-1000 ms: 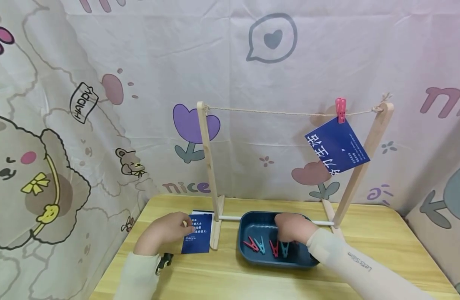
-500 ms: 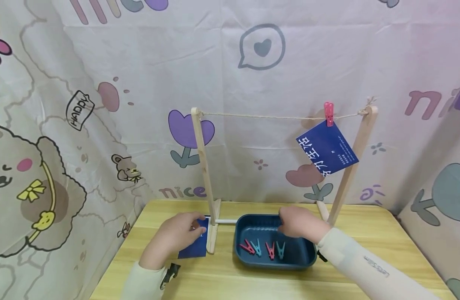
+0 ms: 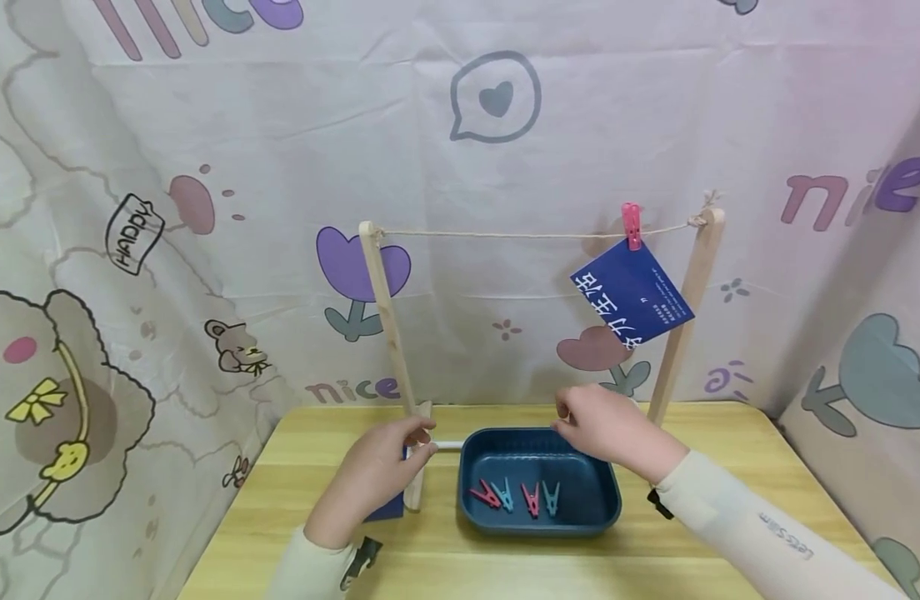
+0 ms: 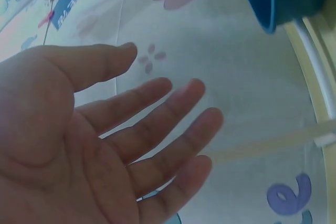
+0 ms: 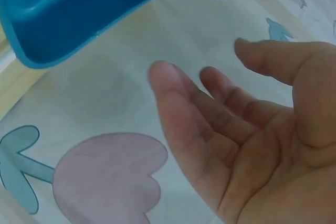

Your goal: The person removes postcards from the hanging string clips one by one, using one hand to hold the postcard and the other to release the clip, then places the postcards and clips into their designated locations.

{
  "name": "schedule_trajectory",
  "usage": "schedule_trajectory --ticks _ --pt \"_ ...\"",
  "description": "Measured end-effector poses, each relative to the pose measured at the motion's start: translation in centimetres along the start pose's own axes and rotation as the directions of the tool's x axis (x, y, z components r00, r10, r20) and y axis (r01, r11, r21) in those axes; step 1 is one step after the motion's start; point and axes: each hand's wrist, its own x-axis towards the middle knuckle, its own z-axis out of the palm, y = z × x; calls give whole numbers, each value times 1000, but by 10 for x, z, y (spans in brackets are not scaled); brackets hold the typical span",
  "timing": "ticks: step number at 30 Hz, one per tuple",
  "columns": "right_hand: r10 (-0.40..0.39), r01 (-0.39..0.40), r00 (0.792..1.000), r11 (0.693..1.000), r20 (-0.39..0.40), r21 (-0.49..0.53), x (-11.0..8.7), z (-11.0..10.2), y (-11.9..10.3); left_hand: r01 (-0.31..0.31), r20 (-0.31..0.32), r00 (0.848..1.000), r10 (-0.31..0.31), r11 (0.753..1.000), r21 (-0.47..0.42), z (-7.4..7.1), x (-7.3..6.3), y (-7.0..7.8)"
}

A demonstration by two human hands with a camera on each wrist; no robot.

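My left hand (image 3: 377,467) hovers over the left foot of the wooden rack, partly covering a blue card (image 3: 388,508) on the table. In the left wrist view its fingers are spread and relaxed, and the palm (image 4: 100,145) is bare. Above the far right rim of a dark blue plastic basin (image 3: 538,527) is my right hand (image 3: 598,421). Its fingers (image 5: 176,98) bend loosely around nothing. Red and teal clothespins (image 3: 531,500) lie inside the basin. A pink clothespin (image 3: 632,227) holds another blue card (image 3: 632,293), hanging tilted from the string (image 3: 497,236).
The rack's left post (image 3: 388,325) and right post (image 3: 681,333) carry the string, tied at both tops. A white bar (image 3: 448,445) runs low behind the basin. A patterned cloth backdrop (image 3: 460,350) rises behind the wooden table (image 3: 310,446).
My right hand has risen out of the basin to above its far right rim. My left hand has shifted right from the card toward the rack's left foot. The head view has turned slightly right.
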Motion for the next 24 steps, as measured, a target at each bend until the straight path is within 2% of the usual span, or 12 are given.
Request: schedule_trajectory --ticks 6,12,16,20,24 --pt "-56 60 991 998 -121 29 -10 -14 3 -55 23 998 56 998 -20 3 12 24" --pt "-63 79 976 994 -208 70 -14 -25 5 -119 54 991 122 991 -54 3 26 51" --pt "-65 90 961 992 -268 84 -17 -33 4 -157 65 984 164 982 -109 4 41 70" --pt "-77 109 931 991 -357 71 -20 -43 4 -204 29 976 214 956 -210 5 58 89" --pt "-100 142 904 987 -415 70 -21 -52 2 -246 -30 968 249 916 -319 6 73 106"
